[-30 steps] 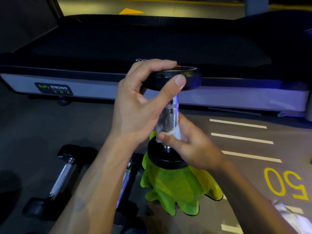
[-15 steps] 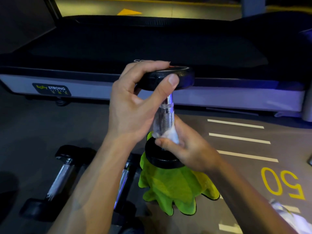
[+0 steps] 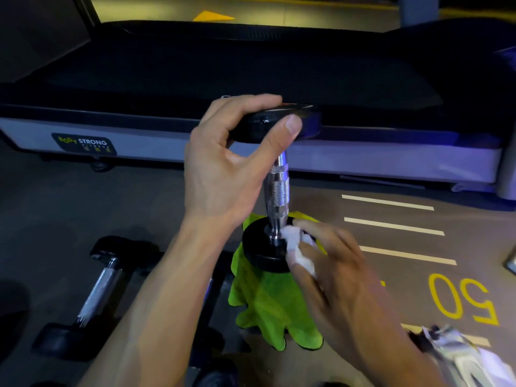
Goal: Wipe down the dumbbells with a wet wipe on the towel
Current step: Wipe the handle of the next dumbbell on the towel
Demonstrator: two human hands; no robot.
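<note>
Dumbbell in hand: [image 3: 275, 191] stands upright, its lower head resting on the green towel [image 3: 268, 300], its chrome handle vertical between the two black heads.
Spare dumbbells, far left: one [image 3: 92, 297] lies flat on the floor, a second lies mostly hidden behind my left forearm; I judge both still wait their turn.
Left hand: [image 3: 231, 169] my fingers and thumb curl round the rim of the top head and hold the weight steady.
Towel: bunched on the floor under the lower head, spreading toward me.
Wet wipe: [image 3: 297, 247] white, crumpled, pressed against the lower head where the handle meets it.
Right hand: [image 3: 332, 272] my fingers pinch the wipe and press it to the lower head.
Change: half a second ago the wipe was wrapped round the bottom of the handle; now it sits lower, on the face of the lower head.
Meaning: I judge the handle wiped, the lower head in progress, the top head perhaps still to do.
Wipe packet, far right: [image 3: 460, 353] lies on the floor beside my right forearm.
</note>
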